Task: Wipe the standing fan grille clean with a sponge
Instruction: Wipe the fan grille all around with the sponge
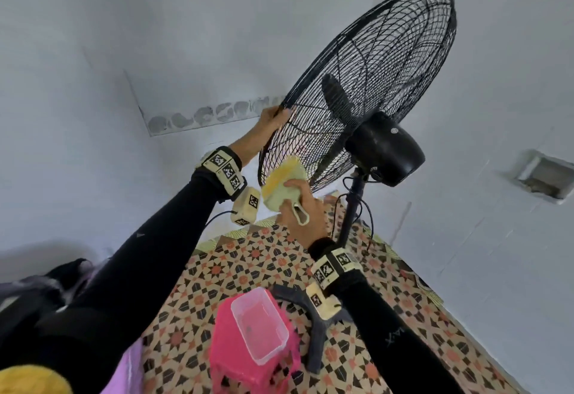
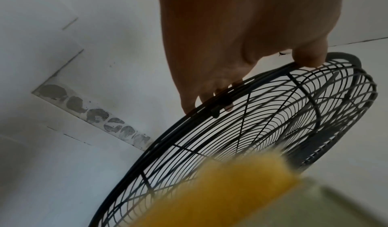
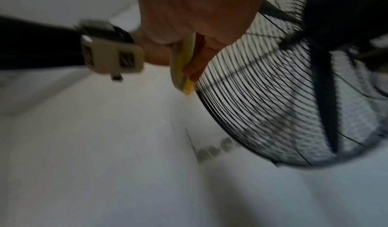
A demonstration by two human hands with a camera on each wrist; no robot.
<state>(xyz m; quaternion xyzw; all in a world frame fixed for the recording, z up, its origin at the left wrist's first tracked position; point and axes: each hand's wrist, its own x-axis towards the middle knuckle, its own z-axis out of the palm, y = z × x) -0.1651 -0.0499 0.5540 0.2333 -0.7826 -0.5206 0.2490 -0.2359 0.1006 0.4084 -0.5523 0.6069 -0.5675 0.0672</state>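
While the left hand (image 1: pixel 272 120) curls its fingers (image 2: pixel 212 96) around the outer rim of the fan grille (image 1: pixel 369 76) and steadies it, the right hand (image 1: pixel 302 207) grasps the sponge (image 1: pixel 281 184) and holds it at the lowest part of that same rim. The sponge is yellow on one face and pale green on the other. In the head view its yellow edge lies against the wires at the bottom of the grille, or very near them; the right wrist view is blurred, so I cannot say for sure that they touch.

The grille is tilted, with its top leaning away from the person, and it rises up and to the right from the sponge. So almost all of the grille lies above the right hand, in the direction of the motor housing (image 1: pixel 385 148), which sits behind the centre of the grille. The right hand is the nearer one to the lower wires, and the left hand is higher on the rim, on the left of the sponge.

I judge that the coming stroke must go upward along the wires from the bottom rim. Below the grille, beside the fan pole (image 1: pixel 351 213), a clear plastic container (image 1: pixel 259 325) rests on a pink basket (image 1: pixel 236 359) on the patterned floor (image 1: pixel 254 263).
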